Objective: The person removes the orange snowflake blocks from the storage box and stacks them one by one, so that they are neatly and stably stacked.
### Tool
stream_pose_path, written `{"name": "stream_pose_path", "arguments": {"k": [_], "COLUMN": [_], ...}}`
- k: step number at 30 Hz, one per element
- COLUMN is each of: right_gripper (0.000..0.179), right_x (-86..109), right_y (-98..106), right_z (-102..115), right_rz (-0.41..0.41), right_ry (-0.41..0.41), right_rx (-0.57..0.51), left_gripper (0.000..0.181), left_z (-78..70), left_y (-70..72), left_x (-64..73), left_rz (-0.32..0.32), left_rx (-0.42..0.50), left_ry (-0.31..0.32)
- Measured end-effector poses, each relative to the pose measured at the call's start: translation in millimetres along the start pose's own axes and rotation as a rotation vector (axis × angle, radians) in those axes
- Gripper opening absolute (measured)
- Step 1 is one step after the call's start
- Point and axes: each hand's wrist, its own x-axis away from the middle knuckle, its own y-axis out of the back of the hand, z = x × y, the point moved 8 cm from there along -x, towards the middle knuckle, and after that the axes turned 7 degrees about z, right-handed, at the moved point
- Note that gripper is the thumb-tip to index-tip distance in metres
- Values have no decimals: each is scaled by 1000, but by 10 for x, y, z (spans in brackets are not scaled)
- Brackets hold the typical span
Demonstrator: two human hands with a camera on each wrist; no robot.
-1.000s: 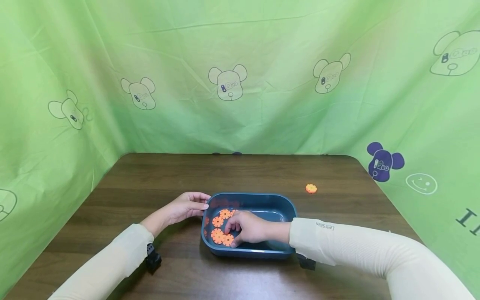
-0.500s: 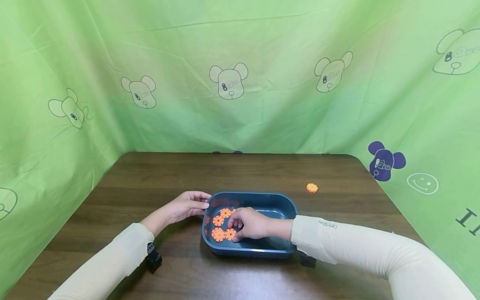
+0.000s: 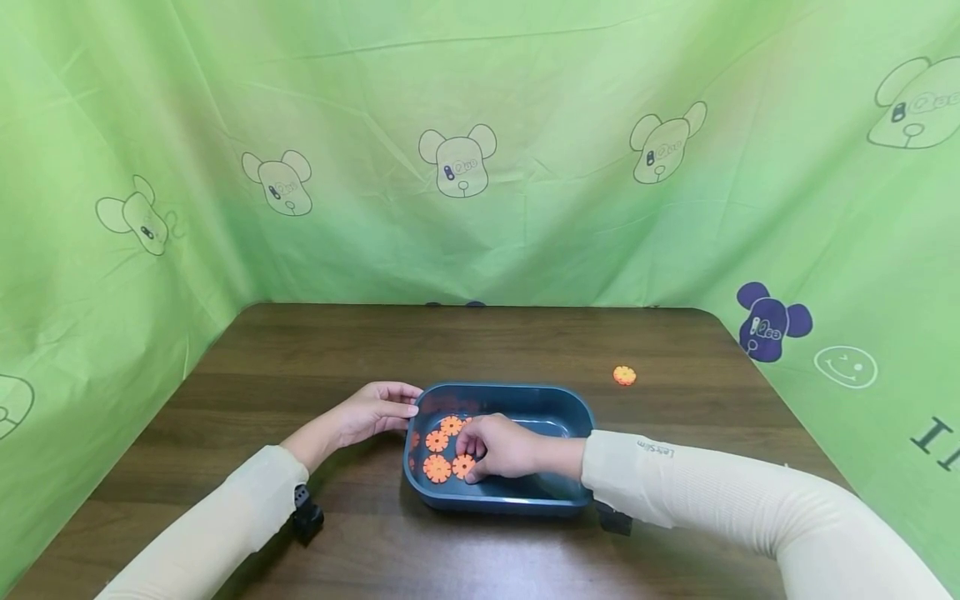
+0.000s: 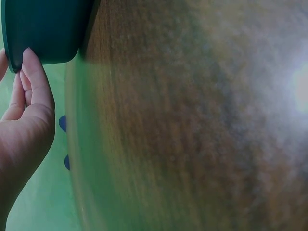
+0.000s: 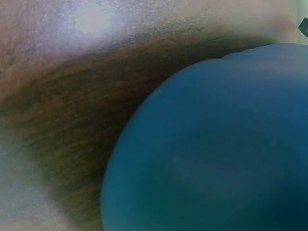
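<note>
A dark blue rectangular tub [image 3: 510,502] sits on the table in the head view. My left hand [image 3: 372,412] holds its left rim; in the left wrist view the thumb of that hand [image 4: 29,110] lies against the outer wall of the tub [image 4: 45,29]. Down inside the tub, my right hand [image 3: 501,447] has thumb and curled fingers at the edges of an orange flower-shaped disc [image 3: 463,467]. Several like it, such as the notched orange disc [image 3: 437,468] beside it, lie flat at the left end. The right wrist view shows only the tub's blue wall [image 5: 207,134], with the hand hidden.
Another orange flower-shaped disc [image 3: 624,376] lies on the brown wooden table [image 3: 337,342], beyond the tub to the right. A green printed curtain [image 3: 525,233] hangs around the back and sides of the table.
My right hand has shifted slightly right and away from me, and the disc at its fingertips has slid the same way, apart from the neighbouring disc. My left hand stays on the rim.
</note>
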Motion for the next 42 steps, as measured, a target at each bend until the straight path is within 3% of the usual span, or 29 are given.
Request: {"name": "stream_pose_path", "arguments": {"k": [24, 36, 42], "right_gripper": [21, 18, 23], "right_x": [-3, 31, 49], "right_y": [100, 150, 193], "right_z": [-64, -107, -129], "right_rz": [-45, -43, -47], "right_ry": [-25, -92, -79], "right_rx": [-146, -300, -356], "left_gripper": [40, 39, 39], "left_z": [-13, -5, -7], "left_y": [-15, -10, -4], "left_x": [3, 6, 7], "left_rz": [-11, -11, -15], "left_rx": [-1, 6, 2], "left_ry": [5, 5, 6]}}
